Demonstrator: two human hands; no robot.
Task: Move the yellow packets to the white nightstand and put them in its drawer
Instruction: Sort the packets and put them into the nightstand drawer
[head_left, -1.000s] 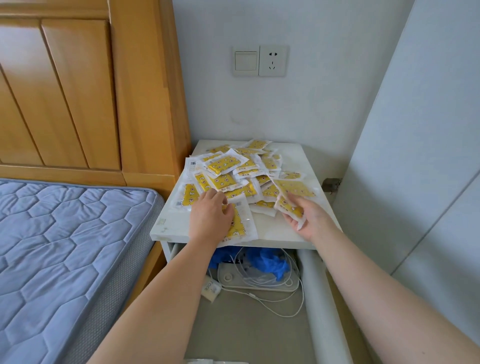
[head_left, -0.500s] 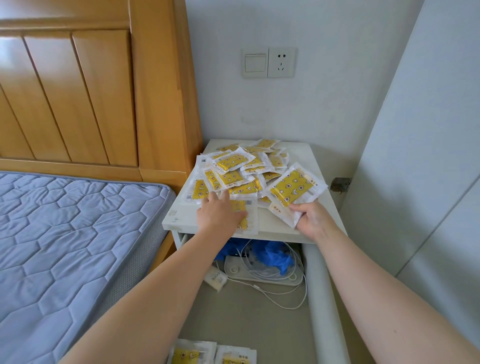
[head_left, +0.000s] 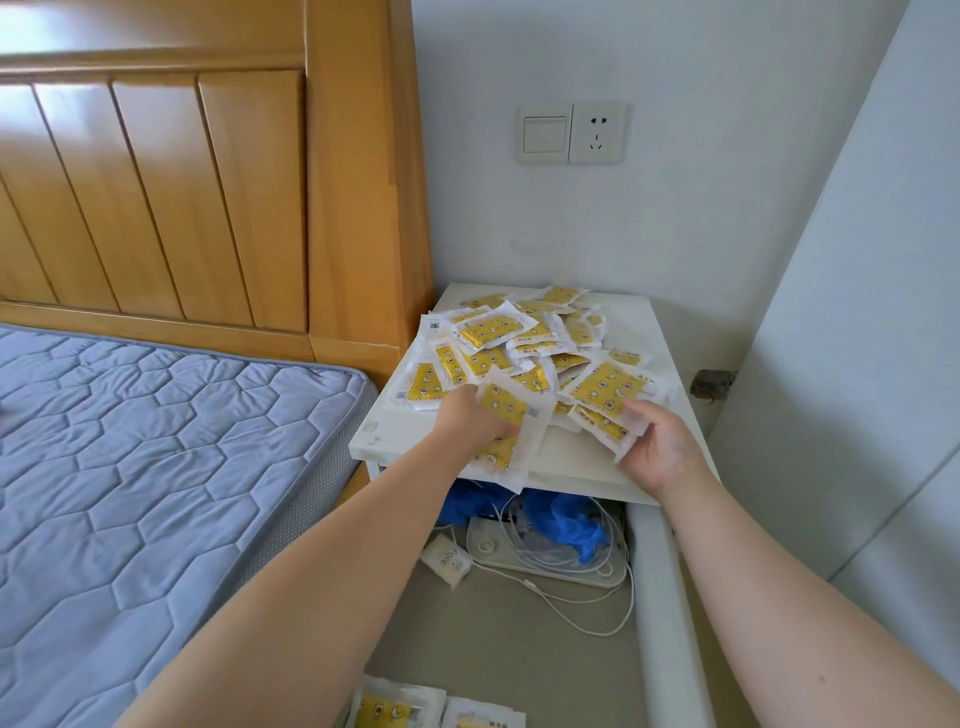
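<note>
Setting: the white nightstand (head_left: 641, 332) is wedged between a wooden headboard (head_left: 208, 182) on the left and a white panel (head_left: 857, 364) on the right, with a wall behind it.
Open room: bare strips are left along the right side and at the front left corner of the top; the approach from the front is unobstructed.
Drawer: the drawer (head_left: 660, 597) is pulled out below the top; a blue bag (head_left: 571, 525) and white cables (head_left: 597, 597) are seen inside, and two loose packets (head_left: 395, 709) lie at its near end.
Task thing: the yellow packets (head_left: 519, 343) are heaped on the top, mostly on its left half.
Left hand: the left hand (head_left: 467, 415) is curled round a few packets, which overhang the front edge.
Right hand: the right hand (head_left: 660, 447) is closed on the near ends of several packets, raised slightly above the top.
Hands: they are kept apart, side by side at the front edge.
</note>
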